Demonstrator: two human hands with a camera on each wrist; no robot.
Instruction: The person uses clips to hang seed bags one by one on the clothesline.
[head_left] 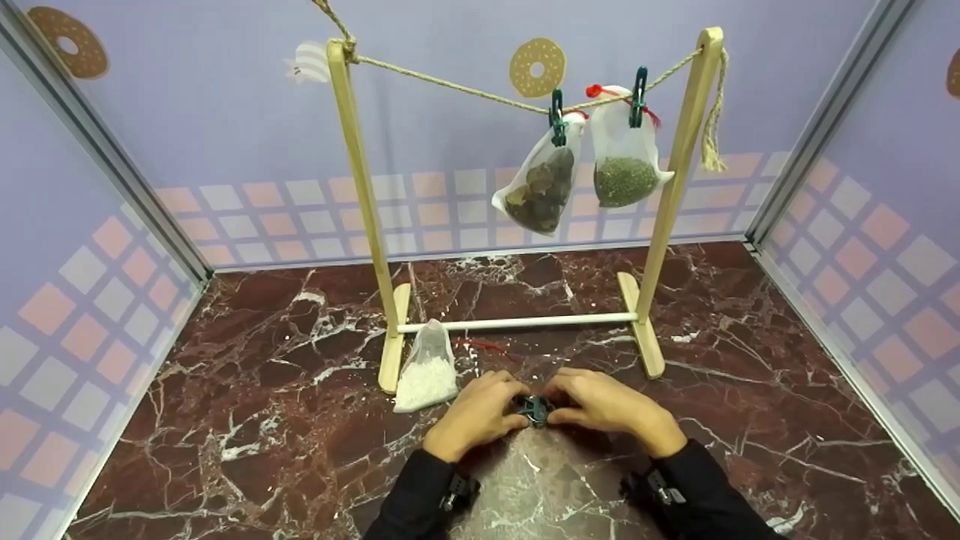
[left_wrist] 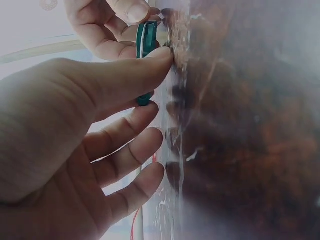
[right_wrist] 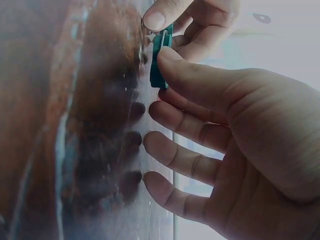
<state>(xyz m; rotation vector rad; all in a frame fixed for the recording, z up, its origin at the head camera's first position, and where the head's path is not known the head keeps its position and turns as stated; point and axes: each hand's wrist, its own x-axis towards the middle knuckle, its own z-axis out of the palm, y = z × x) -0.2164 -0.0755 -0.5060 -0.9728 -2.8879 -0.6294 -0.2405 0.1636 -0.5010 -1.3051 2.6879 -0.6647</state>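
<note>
A dark green clothespin (head_left: pixel 534 411) is low over the marbled table, between both hands. My left hand (head_left: pixel 484 409) pinches one side of it with thumb and forefinger; its other fingers spread near the tabletop, as the left wrist view shows. From the opposite side my right hand (head_left: pixel 604 401) pinches the same clothespin (right_wrist: pixel 159 72) between thumb and forefinger. Just beyond the left hand, a mesh bag (head_left: pixel 426 382) of white grains stands on the table by the rack's left foot. A red drawstring (head_left: pixel 484 345) lies behind the hands.
A wooden rack (head_left: pixel 361 180) with a white crossbar (head_left: pixel 540 322) stands behind. On its rope (head_left: pixel 457 86) hang a bag of dark brown pieces (head_left: pixel 547 187) and a bag of green grains (head_left: pixel 626 180), each clipped by a green clothespin. Walls enclose the table (head_left: pixel 285 450).
</note>
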